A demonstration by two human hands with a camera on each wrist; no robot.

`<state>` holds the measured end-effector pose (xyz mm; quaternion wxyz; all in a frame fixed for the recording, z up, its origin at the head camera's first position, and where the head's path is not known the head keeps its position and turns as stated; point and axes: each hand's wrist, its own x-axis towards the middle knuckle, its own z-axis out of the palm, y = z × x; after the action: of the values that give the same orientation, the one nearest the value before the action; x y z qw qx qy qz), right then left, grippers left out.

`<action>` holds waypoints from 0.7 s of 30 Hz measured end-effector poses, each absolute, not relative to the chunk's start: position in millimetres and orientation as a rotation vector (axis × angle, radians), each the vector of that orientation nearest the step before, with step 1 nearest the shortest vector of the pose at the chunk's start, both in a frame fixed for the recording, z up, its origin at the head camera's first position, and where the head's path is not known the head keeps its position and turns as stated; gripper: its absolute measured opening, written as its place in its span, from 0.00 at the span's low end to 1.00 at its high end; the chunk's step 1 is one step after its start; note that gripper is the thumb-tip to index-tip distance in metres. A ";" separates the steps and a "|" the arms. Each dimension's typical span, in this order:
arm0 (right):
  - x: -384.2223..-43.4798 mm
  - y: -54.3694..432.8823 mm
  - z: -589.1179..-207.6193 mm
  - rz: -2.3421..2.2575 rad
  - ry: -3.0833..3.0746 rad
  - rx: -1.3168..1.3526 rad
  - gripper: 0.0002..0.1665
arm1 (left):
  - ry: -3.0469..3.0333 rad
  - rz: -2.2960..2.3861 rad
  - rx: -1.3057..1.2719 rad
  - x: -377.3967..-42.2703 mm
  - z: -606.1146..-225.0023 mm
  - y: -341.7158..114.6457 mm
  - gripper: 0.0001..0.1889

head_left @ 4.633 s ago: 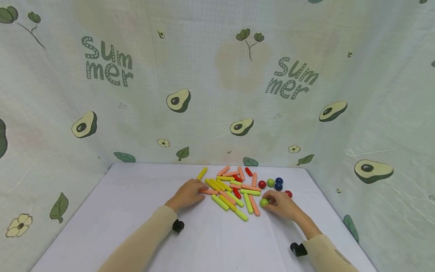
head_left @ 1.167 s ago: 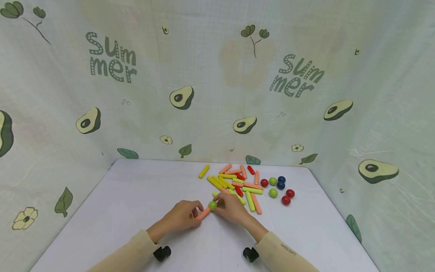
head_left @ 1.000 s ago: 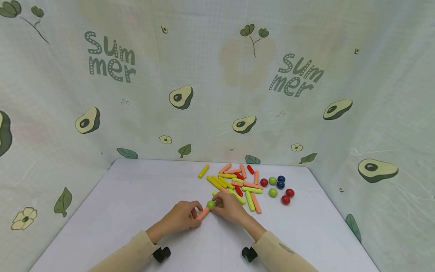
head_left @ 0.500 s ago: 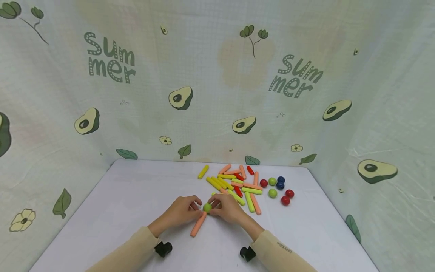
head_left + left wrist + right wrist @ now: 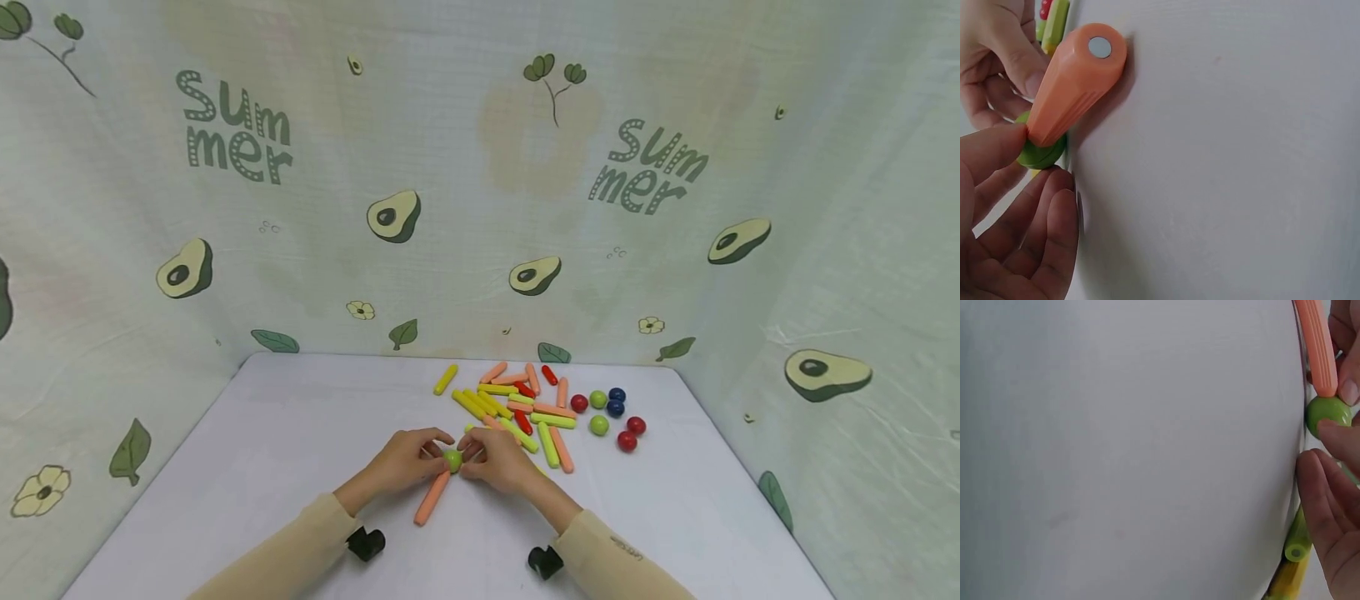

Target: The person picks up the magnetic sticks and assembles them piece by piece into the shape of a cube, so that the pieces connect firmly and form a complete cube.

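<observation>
A green ball (image 5: pixel 453 461) sits at the far end of an orange magnetic stick (image 5: pixel 432 498), touching it. The stick slants toward the person, and a silver disc shows in its free end in the left wrist view. My left hand (image 5: pixel 408 460) pinches the ball from the left, its thumb tip beside the joint with the stick (image 5: pixel 1072 84). From the right, my right hand (image 5: pixel 501 462) holds the same ball (image 5: pixel 1327 415) with thumb and fingers, the thumb lying on its surface. Fingers of both hands partly cover the ball.
Behind the hands lie several yellow sticks (image 5: pixel 468 405), orange sticks (image 5: pixel 561 450), lime sticks (image 5: pixel 548 445) and short red sticks (image 5: pixel 522 422). To their right are red balls (image 5: pixel 627 441), green balls (image 5: pixel 598 425) and dark blue balls (image 5: pixel 616 408). A printed cloth (image 5: pixel 465 167) surrounds the white table (image 5: pixel 300 417).
The right hand brought the green ball from the right group to the orange stick. The left hand moved its hold from the stick to the ball, and the stick swung steeper toward the person.
</observation>
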<state>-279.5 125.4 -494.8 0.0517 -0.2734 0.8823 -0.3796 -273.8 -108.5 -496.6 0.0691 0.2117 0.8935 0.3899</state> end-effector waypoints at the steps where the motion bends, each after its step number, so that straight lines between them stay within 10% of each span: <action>1: -278.8 127.9 -493.0 -1.152 2.682 -0.817 0.14 | 2.693 1.174 0.638 -273.4 -496.7 -108.6 0.14; 21: -285.9 204.2 -471.2 -0.894 2.961 -0.506 0.13 | 2.762 1.198 0.558 -266.9 -497.8 -110.9 0.11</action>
<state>-285.9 204.2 -471.2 0.0036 -0.1613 0.9448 -0.2853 -266.9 -110.9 -497.8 0.0399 0.1820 0.9014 0.3909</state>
